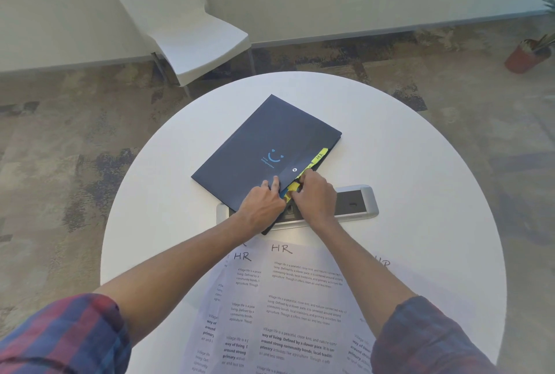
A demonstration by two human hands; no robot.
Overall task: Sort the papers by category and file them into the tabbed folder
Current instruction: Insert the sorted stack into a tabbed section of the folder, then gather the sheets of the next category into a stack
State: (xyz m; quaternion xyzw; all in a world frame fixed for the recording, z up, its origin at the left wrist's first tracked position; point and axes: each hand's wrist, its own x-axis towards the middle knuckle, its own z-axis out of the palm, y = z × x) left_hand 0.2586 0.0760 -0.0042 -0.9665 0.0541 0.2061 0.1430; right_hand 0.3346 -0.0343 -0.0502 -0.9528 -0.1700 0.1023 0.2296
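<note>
A dark tabbed folder (264, 148) lies angled mid-table (420, 193), yellow tabs (318, 157) poking from its right edge. The left hand (264, 202) presses the cover with straight fingers, likely steadying it. The right hand (315, 196) curls its fingers among the tabs, seemingly parting a section. Papers marked HR (294, 298) wait nearest the person, between both outstretched forearms.

Both forearms reach toward frame centre; left hand (264, 202) and right hand (315, 196) nearly meet (fingers curled).
</note>
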